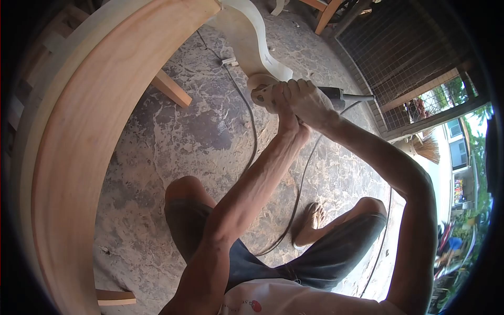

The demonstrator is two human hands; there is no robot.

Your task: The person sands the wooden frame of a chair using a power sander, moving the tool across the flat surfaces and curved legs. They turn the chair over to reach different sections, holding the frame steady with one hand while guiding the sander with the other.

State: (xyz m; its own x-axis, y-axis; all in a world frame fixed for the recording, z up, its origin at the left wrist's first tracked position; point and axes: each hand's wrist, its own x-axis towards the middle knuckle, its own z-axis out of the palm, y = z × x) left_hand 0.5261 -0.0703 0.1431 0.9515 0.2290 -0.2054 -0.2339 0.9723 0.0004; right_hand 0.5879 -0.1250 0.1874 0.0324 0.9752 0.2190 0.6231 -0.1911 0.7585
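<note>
Both of my hands grip an angle grinder (332,95), whose head points left and whose black rear end and cord point right. My left hand (284,110) is closed round it near the head. Just to the right, my right hand (310,101) is wrapped over the body, its knuckles up. The round disc (259,81) at the grinder's head lies at the lower end of a pale, S-curved wooden leg (245,44). This leg joins a large curved wooden panel (100,105) that sweeps down the left side. My hands hide much of the grinder's body.
A dark cable (254,128) runs over the worn concrete floor (205,126), and another loops between my legs. A wooden leg (172,89) juts out beneath the panel. Wire mesh (404,58) stands at the upper right, with a broom (428,148) near it.
</note>
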